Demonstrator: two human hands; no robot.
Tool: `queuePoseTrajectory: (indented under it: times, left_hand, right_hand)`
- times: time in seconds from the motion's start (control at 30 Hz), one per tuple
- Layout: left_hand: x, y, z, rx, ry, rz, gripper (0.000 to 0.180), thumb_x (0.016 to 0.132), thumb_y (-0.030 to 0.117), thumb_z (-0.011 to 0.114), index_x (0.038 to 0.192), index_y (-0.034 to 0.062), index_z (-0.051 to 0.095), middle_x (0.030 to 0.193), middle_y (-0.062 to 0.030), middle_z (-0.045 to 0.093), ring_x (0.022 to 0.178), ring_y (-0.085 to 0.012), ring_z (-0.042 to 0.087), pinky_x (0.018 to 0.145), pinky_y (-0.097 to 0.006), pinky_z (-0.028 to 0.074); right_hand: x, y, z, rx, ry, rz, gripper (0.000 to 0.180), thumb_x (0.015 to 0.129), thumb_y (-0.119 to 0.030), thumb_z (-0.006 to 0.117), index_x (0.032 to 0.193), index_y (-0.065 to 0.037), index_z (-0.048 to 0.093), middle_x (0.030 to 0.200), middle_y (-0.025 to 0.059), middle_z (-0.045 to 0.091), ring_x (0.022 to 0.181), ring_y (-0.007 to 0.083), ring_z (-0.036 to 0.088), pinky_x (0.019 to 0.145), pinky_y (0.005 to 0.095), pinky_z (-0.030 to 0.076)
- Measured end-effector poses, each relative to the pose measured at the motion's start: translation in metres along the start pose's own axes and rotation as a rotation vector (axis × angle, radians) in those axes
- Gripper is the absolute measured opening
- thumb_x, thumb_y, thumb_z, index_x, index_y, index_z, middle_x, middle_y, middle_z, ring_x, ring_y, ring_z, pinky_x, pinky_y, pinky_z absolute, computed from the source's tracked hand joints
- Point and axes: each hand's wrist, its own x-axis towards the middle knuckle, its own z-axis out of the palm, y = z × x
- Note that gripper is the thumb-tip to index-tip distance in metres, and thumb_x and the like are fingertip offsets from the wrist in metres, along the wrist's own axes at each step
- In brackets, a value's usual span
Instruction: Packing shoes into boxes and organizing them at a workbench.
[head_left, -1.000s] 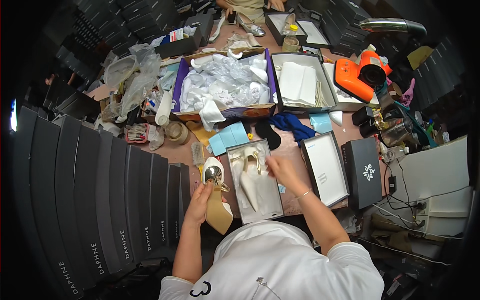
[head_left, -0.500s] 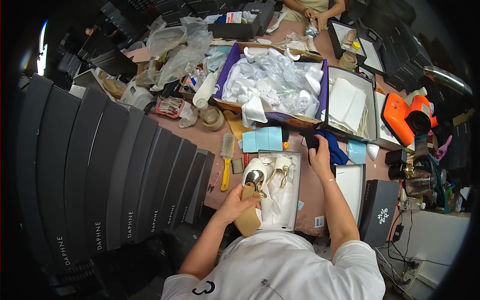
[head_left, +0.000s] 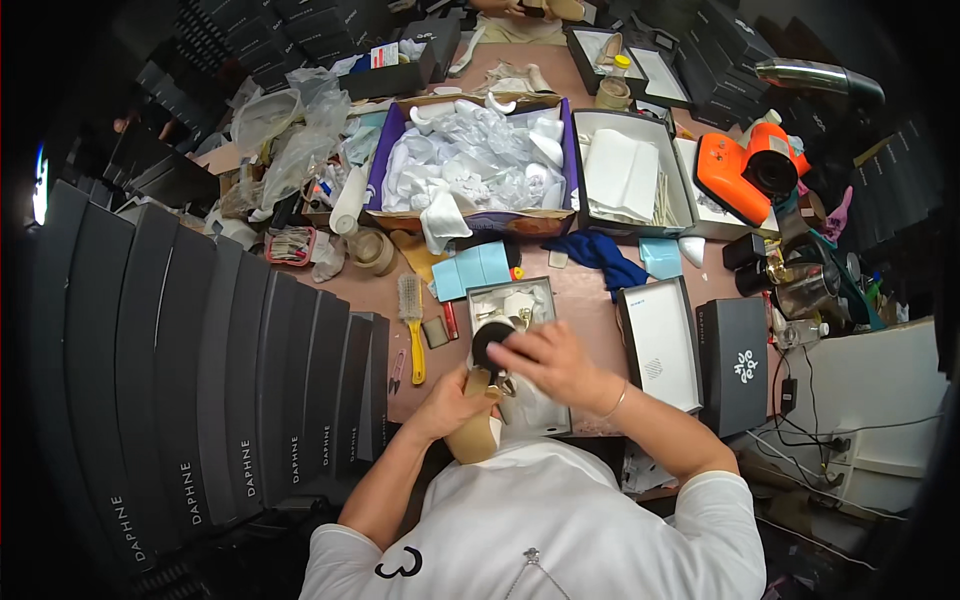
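My left hand [head_left: 448, 405] is wrapped round a white shoe with a tan sole [head_left: 472, 442] and shiny gold metal parts, tilted over the near left side of an open shoe box [head_left: 562, 402]. My right hand [head_left: 562, 368] grips a round black pad [head_left: 490, 345], slightly blurred, over the front of that shoe. Whether the pad touches it, I cannot tell. White tissue lines the box. Another white shoe with gold trim [head_left: 517, 303] lies at its far end, partly hidden by my right hand.
Left stands a row of dark shoe boxes [head_left: 215, 370]. A yellow-handled brush [head_left: 414, 335], blue cloth [head_left: 603, 262] and box lid [head_left: 660, 345] surround the work spot. Farther back are a purple carton of white paper [head_left: 567, 165] and an orange device [head_left: 728, 180]. A person's hands [head_left: 525, 8] show opposite.
My right hand has brought the black pad from beside the blue cloth back over the shoe in my left hand. The whole view has shifted, and the person opposite now handles something different.
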Motion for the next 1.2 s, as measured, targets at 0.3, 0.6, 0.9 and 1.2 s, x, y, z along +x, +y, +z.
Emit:
queuePoseTrajectory:
  times: [0.3, 0.6, 0.9, 1.2]
  left_hand:
    - [0.012, 0.003, -0.060, 1.285, 0.402, 0.068, 0.029, 0.086, 0.019, 0.065, 0.105, -0.0019, 0.058, 0.095, -0.0174, 0.065, 0.084, -0.0327, 0.065, 0.076, -0.042, 0.051]
    - [0.128, -0.115, -0.002, 0.960, 0.499, 0.281, 0.042, 0.084, 0.012, 0.062, 0.121, -0.0011, 0.048, 0.096, -0.0262, 0.063, 0.092, -0.0447, 0.061, 0.081, -0.049, 0.048]
    - [0.086, -0.141, 0.004, 0.777, 0.505, -0.128, 0.038, 0.088, 0.015, 0.048, 0.123, 0.0018, 0.046, 0.101, -0.0280, 0.062, 0.097, -0.0457, 0.059, 0.085, -0.050, 0.046]
    - [0.059, -0.136, 0.007, 0.347, 0.506, 0.126, 0.050, 0.094, 0.020, 0.048, 0.138, -0.0026, 0.040, 0.100, -0.0170, 0.066, 0.095, -0.0256, 0.064, 0.084, -0.035, 0.049]
  right_hand:
    - [-0.067, 0.043, 0.012, 0.129, 0.059, 0.632, 0.047, 0.076, 0.003, 0.054, 0.123, -0.001, 0.058, 0.110, 0.0182, 0.057, 0.101, 0.0335, 0.057, 0.091, 0.0370, 0.044]
    - [-0.059, 0.075, 0.034, 1.186, 0.247, 1.214, 0.054, 0.082, -0.004, 0.049, 0.136, 0.003, 0.047, 0.126, 0.0094, 0.056, 0.103, 0.0136, 0.056, 0.086, 0.0242, 0.045]
    - [0.047, 0.143, 0.148, 1.414, -0.317, 1.355, 0.058, 0.085, -0.015, 0.053, 0.137, 0.007, 0.042, 0.132, 0.0202, 0.052, 0.113, 0.0223, 0.055, 0.092, 0.0280, 0.045]
    - [0.082, 0.096, 0.129, 1.114, -0.374, 0.589, 0.047, 0.088, -0.019, 0.057, 0.131, -0.001, 0.053, 0.123, 0.0162, 0.060, 0.105, 0.0252, 0.059, 0.092, 0.0328, 0.045]
